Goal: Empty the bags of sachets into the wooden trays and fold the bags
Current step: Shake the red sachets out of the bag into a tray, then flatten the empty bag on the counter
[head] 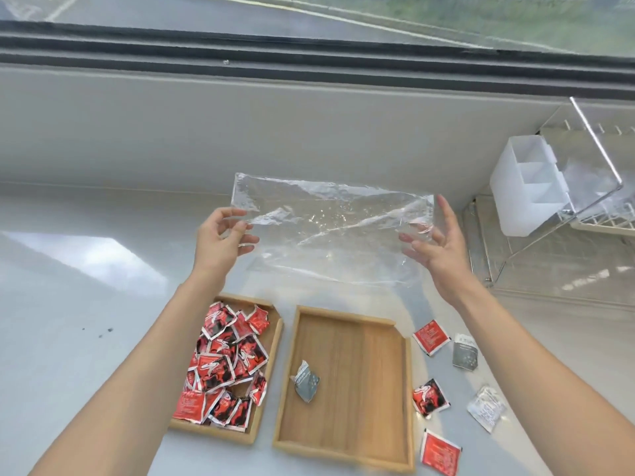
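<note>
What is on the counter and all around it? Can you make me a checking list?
Surface: white glossy counter, a few dark specks at left.
Job's things: clear bag held up above the trays; left tray heaped with red sachets; right tray holds one grey sachet.
Clutter: five loose sachets on the counter, right of the right tray.
Hands: left hand pinches the bag's left edge; right hand is spread open at its right edge.
Cables: nothing seen.
Surroundings: window behind; white divided box and wire rack at right.
</note>
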